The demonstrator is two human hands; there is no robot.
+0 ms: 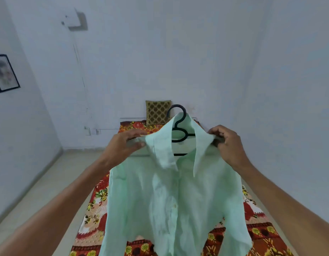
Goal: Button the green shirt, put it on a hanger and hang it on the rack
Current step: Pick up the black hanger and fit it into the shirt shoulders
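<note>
Floral-sheeted bed (pixel 97 206) carries a patterned cushion (pixel 157 112).

Green shirt (pixel 174 191) held up on a black hanger (pixel 179 120) above the floral bed (pixel 97 200). Left hand (pixel 126 143) pinches its shoulder at 9 o'clock, right hand (pixel 228 143) at 3 o'clock; patterned cushion (pixel 157 112) at 12 o'clock.

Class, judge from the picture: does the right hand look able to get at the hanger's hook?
Probably yes: the hook stands bare above the collar, near the right hand, which would first have to release the green shirt.
</note>
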